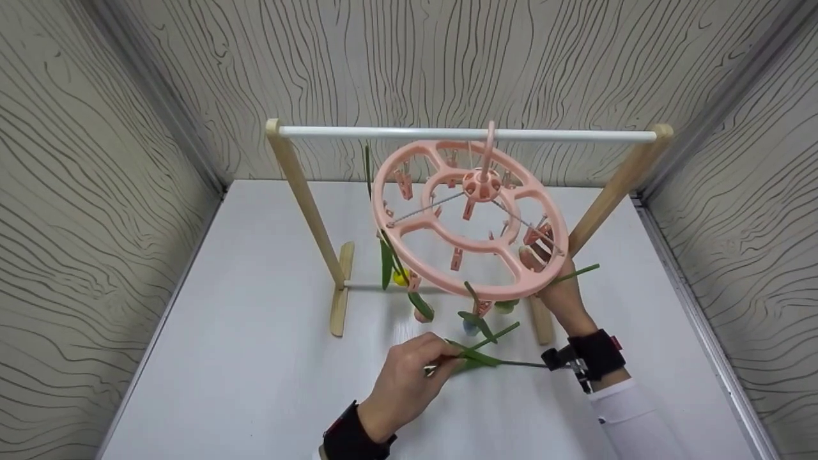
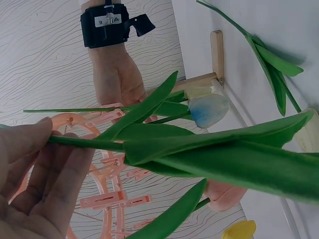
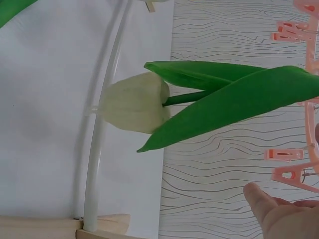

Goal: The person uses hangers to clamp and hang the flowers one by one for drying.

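The left hand pinches a flower stem at its fingertips — but the tilted pink hanger ahead could swing if the right hand, its grip unclear to me, tugs it.

A smooth white tabletop carries everything in front of me, and a wooden rack stands on it by two pale feet, the left one out in plain sight and the right one partly covered from above. Nearer the front edge, an artificial flower lies flat on the white surface, its thin green stem pointing toward the right side, its long leaves throwing a soft shadow, and its pale bloom mostly hidden.
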### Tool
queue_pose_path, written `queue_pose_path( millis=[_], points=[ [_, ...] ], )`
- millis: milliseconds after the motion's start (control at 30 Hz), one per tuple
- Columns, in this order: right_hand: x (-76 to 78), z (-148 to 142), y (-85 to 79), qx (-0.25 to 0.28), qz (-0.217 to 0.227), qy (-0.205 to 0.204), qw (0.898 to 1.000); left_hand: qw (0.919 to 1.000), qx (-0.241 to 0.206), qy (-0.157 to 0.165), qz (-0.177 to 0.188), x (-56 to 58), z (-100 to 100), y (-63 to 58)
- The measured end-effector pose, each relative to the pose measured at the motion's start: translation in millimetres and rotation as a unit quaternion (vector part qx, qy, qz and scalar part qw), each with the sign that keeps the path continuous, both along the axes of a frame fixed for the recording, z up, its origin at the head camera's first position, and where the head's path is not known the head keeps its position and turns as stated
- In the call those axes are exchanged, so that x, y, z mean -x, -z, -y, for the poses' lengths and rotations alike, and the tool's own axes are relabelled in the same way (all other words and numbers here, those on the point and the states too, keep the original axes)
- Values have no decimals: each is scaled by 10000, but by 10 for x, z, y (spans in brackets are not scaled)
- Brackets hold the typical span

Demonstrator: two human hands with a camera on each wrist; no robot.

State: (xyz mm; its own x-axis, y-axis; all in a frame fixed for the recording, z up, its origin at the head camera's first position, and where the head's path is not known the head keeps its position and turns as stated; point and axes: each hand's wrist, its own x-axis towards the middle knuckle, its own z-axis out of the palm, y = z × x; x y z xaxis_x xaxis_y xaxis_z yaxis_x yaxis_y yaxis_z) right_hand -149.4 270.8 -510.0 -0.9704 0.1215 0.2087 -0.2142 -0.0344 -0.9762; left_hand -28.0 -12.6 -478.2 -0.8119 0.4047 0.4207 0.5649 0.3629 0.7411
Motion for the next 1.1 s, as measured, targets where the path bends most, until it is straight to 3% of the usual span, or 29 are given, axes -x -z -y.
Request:
queue_pose_path(
  millis=[200, 467, 667, 1100],
  points=[
    [29, 27, -35, -31, -598, 201, 9980, 9999, 64, 68, 42, -8, -3, 2],
    [65, 28, -44, -1008, -1150, 740, 9855, 9999, 41, 99, 133, -14, -3, -5],
    [57, -1, -57, -1678, -956, 1027, 9758, 9998, 53, 103, 138, -21, -1, -3],
    [-122, -28, -46, -1346, -543, 736, 9867, 9999, -9, 100, 7, -26, 4, 5]
  ],
)
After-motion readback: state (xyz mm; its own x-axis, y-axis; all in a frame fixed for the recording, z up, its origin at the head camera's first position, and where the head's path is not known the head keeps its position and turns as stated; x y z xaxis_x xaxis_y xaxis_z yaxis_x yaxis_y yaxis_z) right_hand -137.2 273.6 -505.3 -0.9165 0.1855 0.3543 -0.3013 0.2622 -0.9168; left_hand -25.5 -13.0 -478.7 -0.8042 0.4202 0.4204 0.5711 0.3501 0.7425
